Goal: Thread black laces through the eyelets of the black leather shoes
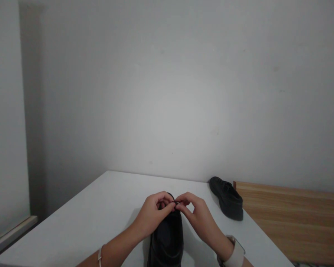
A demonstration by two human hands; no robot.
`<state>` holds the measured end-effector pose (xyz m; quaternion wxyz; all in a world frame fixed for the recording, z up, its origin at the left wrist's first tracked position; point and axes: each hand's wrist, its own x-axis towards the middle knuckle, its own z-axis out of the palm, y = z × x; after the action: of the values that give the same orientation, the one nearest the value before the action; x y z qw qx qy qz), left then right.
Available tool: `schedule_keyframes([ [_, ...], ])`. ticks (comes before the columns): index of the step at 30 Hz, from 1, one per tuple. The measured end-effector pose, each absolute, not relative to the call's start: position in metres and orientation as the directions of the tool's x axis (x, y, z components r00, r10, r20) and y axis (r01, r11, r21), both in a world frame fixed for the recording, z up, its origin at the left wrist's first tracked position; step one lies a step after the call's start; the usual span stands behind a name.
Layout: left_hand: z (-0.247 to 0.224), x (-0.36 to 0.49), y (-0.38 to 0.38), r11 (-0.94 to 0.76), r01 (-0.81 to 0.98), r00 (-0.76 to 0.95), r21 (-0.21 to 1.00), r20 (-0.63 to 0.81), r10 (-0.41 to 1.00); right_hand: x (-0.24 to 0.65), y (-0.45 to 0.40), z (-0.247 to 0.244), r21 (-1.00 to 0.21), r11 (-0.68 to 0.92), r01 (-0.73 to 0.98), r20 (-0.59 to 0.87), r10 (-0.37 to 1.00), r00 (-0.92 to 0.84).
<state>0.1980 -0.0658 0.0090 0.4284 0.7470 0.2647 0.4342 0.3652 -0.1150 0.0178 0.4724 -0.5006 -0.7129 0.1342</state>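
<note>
A black shoe (167, 241) stands on the white table, its heel toward me and its toe pointing away. Over its front, my left hand (156, 211) pinches a dark shoelace (176, 202) between thumb and fingers. My right hand (193, 211) meets it from the other side, thumb and forefinger closed on the same dark lace. The fingertips of both hands almost touch. Most of the shoe's toe and lacing is hidden behind the hands.
A second black shoe (228, 198) sits at the table's back right corner, near the wall (167, 92). The white table (100, 215) reaches back to that wall. Beyond its right edge is a wood-grain panel (289, 222). A pale ledge (13, 233) runs at the far left.
</note>
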Motion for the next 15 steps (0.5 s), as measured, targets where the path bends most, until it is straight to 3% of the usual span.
schedule_keyframes([
  [10, 0.005, 0.194, -0.065, -0.518, 0.041, 0.469, 0.854, 0.442, 0.765, 0.370, -0.130, 0.025, -0.562, 0.527, 0.637, 0.630, 0.772, -0.083],
  [15, 0.005, 0.196, -0.064, -0.319, -0.108, 0.499, 0.942, 0.329, 0.802, 0.373, -0.139, 0.023, -0.339, 0.631, 0.698, 0.597, 0.718, -0.359],
])
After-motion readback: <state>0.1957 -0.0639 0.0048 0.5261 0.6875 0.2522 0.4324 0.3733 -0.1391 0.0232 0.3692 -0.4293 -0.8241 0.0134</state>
